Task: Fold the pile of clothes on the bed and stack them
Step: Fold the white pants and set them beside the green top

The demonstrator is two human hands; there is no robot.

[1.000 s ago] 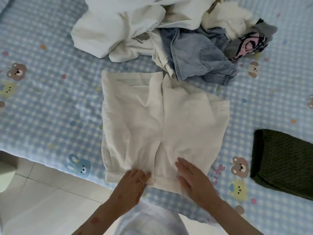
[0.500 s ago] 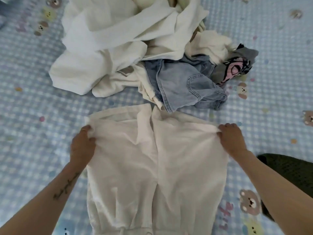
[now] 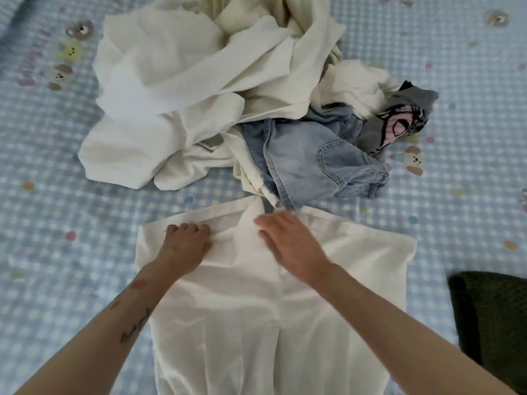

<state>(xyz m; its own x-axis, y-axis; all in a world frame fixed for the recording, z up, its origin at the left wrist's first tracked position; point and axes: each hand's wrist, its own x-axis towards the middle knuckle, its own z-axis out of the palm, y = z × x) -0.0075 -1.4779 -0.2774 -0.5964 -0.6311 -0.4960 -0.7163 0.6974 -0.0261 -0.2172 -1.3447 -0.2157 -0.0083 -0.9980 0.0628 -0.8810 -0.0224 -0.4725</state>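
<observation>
1. Both forearms reach out over the cream garment (image 3: pixel 285 323), spread flat on the bed (image 3: pixel 71 280).
2. Left hand (image 3: pixel 185 246) has curled fingers bunching its far edge.
3. Right hand (image 3: pixel 291 246) lies flat, fingers straight, holding nothing.
4. Unfolded pile (image 3: pixel 228 95) sits beyond.

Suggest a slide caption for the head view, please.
Both hands, left and right, press the cream garment flat below the unfolded pile.

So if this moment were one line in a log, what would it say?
step: smoothing cream garment | left hand: curled on top edge | right hand: flat, blurred | pile: unfolded | dark folded item: set aside
</observation>
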